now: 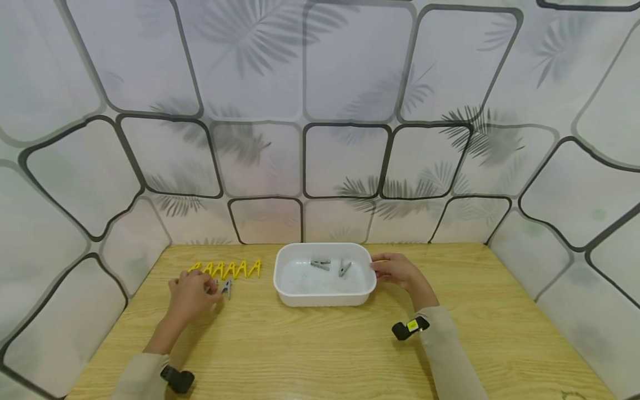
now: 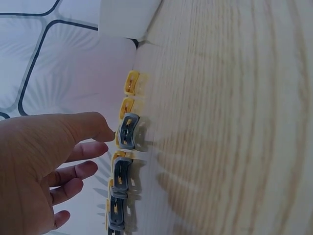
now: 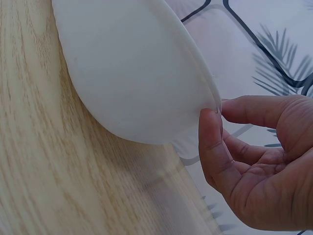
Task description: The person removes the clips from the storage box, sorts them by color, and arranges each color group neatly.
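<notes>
A white tub (image 1: 320,301) stands mid-table with two grey clothespins (image 1: 320,265) lying inside. My right hand (image 1: 397,272) pinches its right end at the rim, thumb and fingers on either side of the wall (image 3: 142,73). On the left, my left hand (image 1: 192,297) hovers by a row of grey clothespins (image 2: 128,131), fingers loosely bent around nothing. One fingertip is right beside a grey clothespin in the left wrist view. Another row, of yellow clothespins (image 1: 242,268), stands just behind. My left hand hides part of both rows in the head view.
The wooden table (image 1: 310,350) runs back to a patterned wall covering (image 1: 340,161), which also encloses both sides. A dark wrist camera (image 1: 177,379) sits on the left sleeve and another (image 1: 410,329) on the right sleeve.
</notes>
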`<state>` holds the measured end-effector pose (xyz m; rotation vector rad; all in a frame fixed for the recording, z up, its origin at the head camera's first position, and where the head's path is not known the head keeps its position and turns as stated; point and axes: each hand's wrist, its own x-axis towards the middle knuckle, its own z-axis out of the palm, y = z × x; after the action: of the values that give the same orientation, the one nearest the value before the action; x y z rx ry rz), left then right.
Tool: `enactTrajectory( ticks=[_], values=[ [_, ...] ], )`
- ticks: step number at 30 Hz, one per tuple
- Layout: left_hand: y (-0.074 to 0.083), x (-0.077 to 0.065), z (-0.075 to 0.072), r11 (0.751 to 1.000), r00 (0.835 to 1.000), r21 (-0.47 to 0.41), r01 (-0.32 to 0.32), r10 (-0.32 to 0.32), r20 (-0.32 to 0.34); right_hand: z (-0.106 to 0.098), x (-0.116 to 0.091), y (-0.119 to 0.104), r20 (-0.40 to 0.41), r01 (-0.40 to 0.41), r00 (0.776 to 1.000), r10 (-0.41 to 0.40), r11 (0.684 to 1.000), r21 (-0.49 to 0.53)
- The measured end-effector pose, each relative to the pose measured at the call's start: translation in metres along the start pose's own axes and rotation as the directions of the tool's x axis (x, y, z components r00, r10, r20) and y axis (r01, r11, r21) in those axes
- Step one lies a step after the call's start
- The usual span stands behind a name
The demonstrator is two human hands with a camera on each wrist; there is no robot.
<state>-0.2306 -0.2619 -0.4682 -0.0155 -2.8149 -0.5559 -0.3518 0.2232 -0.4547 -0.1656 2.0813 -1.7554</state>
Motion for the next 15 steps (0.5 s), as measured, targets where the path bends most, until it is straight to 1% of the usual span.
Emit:
enactTrajectory(
  ticks=[3, 7, 11, 13, 15],
  values=[
    [0.001, 0.001, 0.0, 1.0, 1.0, -0.004, -0.01, 0.01, -0.009, 0.0, 0.0, 0.0, 0.003, 0.002, 1.0, -0.002, 1.0, 0.001],
    [0.006, 0.004, -0.002, 1.0, 0.999, -0.003, -0.029, 0.028, -0.025, 0.0, 0.0, 0.0, 0.002, 0.001, 1.0, -0.001, 1.0, 0.005],
    [0.015, 0.01, -0.004, 0.999, 0.999, -0.016, -0.039, 0.038, -0.021, 0.0, 0.0, 0.0, 0.0, -0.001, 1.0, 0.001, 1.0, 0.01],
    [0.021, 0.015, -0.006, 0.999, 0.999, -0.024, -0.044, 0.044, -0.014, 0.001, -0.001, 0.0, -0.001, -0.001, 1.0, 0.001, 1.0, 0.011],
    [0.028, 0.02, -0.006, 0.998, 0.998, -0.032, -0.06, 0.06, -0.02, 0.001, -0.001, 0.0, -0.001, 0.0, 1.0, 0.0, 1.0, 0.015]
  ],
)
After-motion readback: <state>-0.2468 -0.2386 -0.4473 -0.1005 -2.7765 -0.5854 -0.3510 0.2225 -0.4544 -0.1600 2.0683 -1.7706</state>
